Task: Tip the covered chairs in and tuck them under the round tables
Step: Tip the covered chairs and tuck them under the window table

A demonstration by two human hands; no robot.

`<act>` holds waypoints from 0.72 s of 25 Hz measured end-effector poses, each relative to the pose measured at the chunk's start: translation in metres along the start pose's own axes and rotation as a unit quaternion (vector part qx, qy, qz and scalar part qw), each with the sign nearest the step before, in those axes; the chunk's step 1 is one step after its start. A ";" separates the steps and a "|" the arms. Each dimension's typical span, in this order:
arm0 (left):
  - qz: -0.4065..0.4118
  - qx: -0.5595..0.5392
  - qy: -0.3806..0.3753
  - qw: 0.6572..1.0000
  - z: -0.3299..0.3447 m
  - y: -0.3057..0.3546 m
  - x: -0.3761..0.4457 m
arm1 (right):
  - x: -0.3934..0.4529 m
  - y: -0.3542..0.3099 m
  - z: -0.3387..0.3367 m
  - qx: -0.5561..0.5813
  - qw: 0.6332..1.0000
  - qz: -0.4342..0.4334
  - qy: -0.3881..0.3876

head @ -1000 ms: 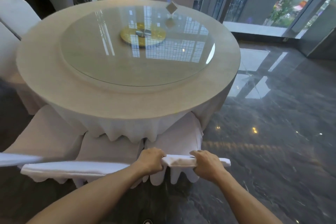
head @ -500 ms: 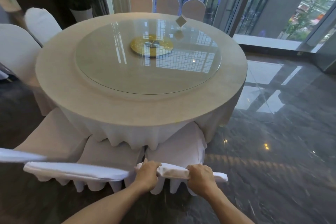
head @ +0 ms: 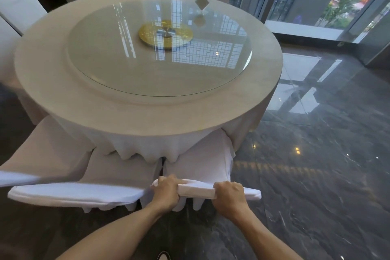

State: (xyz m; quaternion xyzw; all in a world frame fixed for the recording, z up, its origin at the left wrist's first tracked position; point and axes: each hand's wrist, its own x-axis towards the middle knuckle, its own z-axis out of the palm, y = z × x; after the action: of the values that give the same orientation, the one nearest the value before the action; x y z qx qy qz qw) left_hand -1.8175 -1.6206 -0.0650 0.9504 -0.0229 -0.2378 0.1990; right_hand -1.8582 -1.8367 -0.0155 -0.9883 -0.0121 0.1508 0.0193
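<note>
Both my hands, left hand (head: 166, 191) and right hand (head: 229, 195), grip the covered chair (head: 200, 164) by its top rail, seat already under the round table (head: 147, 116). I push evenly, keeping it square beside the neighbouring chair (head: 118, 175).

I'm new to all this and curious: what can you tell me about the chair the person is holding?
The covered chair wears a white fabric slipcover with a scalloped hem. It is tipped toward the round table, its seat reaching under the hanging tablecloth. The left hand and right hand both grip its top rail, fingers curled round it. Another covered chair stands close on its left.
</note>
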 end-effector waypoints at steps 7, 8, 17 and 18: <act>-0.003 -0.014 -0.011 1.000 -0.013 -0.002 0.017 | 0.011 -0.012 -0.012 -0.009 1.000 0.003 0.018; -0.002 -0.020 -0.015 1.000 -0.015 -0.001 0.017 | 0.012 -0.011 -0.012 -0.010 1.000 0.004 0.017; 0.059 -0.033 -0.039 0.997 -0.025 0.005 0.002 | 0.005 -0.005 -0.009 0.012 1.000 -0.001 0.019; 0.065 -0.046 -0.042 0.996 -0.027 0.002 0.001 | 0.005 -0.004 -0.008 0.018 1.000 0.000 0.016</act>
State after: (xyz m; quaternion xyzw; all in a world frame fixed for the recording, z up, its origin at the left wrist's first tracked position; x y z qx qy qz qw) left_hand -1.8039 -1.6130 -0.0427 0.9262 -0.0815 -0.2646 0.2560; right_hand -1.8516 -1.8324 -0.0093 -0.9901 -0.0091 0.1350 0.0376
